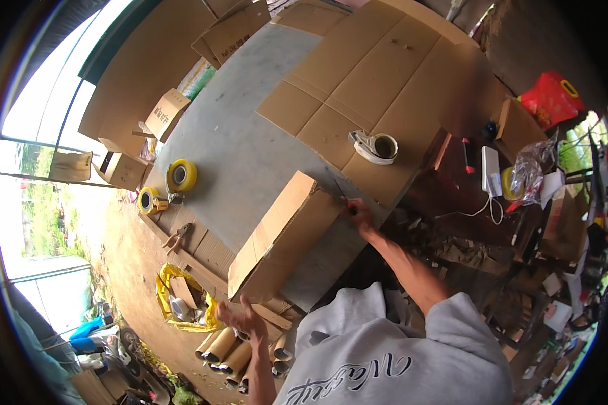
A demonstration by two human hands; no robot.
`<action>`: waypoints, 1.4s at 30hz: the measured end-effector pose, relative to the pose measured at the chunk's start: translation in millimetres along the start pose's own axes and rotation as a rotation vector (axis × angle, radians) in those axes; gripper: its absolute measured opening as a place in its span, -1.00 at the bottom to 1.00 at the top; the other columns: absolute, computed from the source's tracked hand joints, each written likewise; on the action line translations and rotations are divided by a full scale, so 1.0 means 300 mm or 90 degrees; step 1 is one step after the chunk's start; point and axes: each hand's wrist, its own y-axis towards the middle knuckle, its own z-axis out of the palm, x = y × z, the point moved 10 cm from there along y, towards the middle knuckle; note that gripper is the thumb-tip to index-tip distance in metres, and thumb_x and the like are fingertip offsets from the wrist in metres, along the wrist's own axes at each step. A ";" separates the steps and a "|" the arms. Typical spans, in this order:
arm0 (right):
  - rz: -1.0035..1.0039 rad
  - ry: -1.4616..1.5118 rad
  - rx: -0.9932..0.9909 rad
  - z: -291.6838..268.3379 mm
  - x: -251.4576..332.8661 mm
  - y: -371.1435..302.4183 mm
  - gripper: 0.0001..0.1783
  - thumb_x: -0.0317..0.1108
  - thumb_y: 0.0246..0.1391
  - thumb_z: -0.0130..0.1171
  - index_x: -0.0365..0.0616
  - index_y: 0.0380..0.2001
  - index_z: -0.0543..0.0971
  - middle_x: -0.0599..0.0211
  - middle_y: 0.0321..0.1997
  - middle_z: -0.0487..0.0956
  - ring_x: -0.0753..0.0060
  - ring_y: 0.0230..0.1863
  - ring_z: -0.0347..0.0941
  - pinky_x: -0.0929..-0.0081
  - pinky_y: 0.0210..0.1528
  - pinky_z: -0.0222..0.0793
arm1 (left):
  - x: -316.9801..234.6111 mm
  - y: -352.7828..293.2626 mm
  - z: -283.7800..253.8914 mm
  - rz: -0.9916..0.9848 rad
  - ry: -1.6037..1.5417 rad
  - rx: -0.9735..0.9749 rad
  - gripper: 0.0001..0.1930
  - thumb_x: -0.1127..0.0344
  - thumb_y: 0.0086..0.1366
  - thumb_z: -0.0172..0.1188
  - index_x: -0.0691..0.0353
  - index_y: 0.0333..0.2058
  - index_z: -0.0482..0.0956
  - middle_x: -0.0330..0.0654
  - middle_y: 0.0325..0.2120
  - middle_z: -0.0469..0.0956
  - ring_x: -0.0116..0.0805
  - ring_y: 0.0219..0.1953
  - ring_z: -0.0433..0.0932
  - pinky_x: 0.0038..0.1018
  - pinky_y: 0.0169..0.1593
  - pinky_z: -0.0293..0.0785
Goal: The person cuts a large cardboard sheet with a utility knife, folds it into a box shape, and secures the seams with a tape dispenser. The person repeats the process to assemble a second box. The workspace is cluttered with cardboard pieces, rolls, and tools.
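A long cardboard box (287,229) stands at a slant on the near edge of the grey tabletop (243,128). My right hand (361,217) is closed around the dark handle of a thin knife (342,192), its narrow blade pointing away from me beside the box's far end. At the opposite, near-left end of the box is my left hand (242,318), fingers stretched out and apart, the upper ones at the box's lower corner. Whether they press on the cardboard cannot be made out.
Flattened cardboard (358,74) covers the table's far right, with a tape dispenser (375,146) on it. Yellow tape rolls (181,175) lie at the left edge, near pliers (178,237). Below are a yellow bag (172,297) and cardboard tubes (226,347). A white power strip (491,172) sits right.
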 end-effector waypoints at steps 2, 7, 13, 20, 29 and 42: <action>-0.021 -0.057 0.006 0.038 -0.021 -0.005 -0.80 -0.36 0.05 0.37 -0.23 -0.32 0.58 0.16 -0.25 0.62 0.23 -0.16 0.58 0.29 -0.09 0.45 | 0.308 -0.138 0.112 -0.260 -0.215 0.211 -0.35 -0.02 0.33 0.36 0.28 0.16 0.31 -0.06 0.00 0.38 -0.22 0.10 0.37 -0.20 0.18 0.35; 0.075 -0.086 0.027 0.061 -0.006 -0.002 -0.70 -0.21 0.10 0.40 -0.23 -0.34 0.56 0.16 -0.38 0.60 0.31 -0.36 0.51 0.28 -0.23 0.42 | 0.417 -0.294 0.318 -0.490 -0.401 0.299 -0.30 -0.26 0.36 0.23 0.30 0.09 0.33 -0.17 -0.20 0.43 -0.40 -0.14 0.41 -0.37 0.06 0.41; -0.034 -0.227 0.083 -0.014 0.519 0.012 -0.62 -0.09 0.16 0.29 -0.25 -0.39 0.59 -0.06 -0.50 0.59 -0.27 -0.42 0.56 0.10 -0.34 0.47 | 0.249 0.026 0.112 -0.303 -0.366 0.173 -0.43 0.15 0.31 0.41 0.32 0.09 0.33 -0.02 -0.14 0.57 -0.31 -0.19 0.56 -0.43 -0.14 0.52; -0.079 -0.228 0.096 0.023 0.591 0.015 -0.67 -0.12 0.28 0.21 -0.15 -0.12 0.50 -0.01 -0.18 0.64 -0.15 -0.16 0.60 0.08 -0.15 0.53 | 0.302 0.156 0.258 -0.263 -0.203 0.362 -0.52 -0.01 0.41 0.24 0.30 0.06 0.65 -0.14 -0.16 0.64 -0.32 -0.12 0.59 -0.44 0.00 0.47; -0.153 -0.377 0.171 -0.007 0.655 -0.164 -0.77 -0.20 0.26 0.22 -0.12 -0.20 0.49 0.09 -0.23 0.61 -0.14 -0.27 0.62 0.06 -0.27 0.56 | -0.528 0.041 0.450 0.329 0.013 0.461 -0.51 0.08 0.41 0.15 0.24 0.19 0.55 0.06 0.18 0.54 0.06 0.22 0.49 -0.16 0.30 0.38; -0.136 -0.407 0.173 -0.007 0.601 -0.148 -0.74 -0.16 0.28 0.20 -0.14 -0.21 0.50 0.03 -0.25 0.62 -0.18 -0.26 0.63 0.03 -0.27 0.58 | -0.571 0.039 0.515 0.330 -0.003 0.444 -0.56 0.09 0.41 0.16 0.21 0.14 0.58 0.03 0.13 0.58 0.04 0.18 0.54 -0.13 0.24 0.43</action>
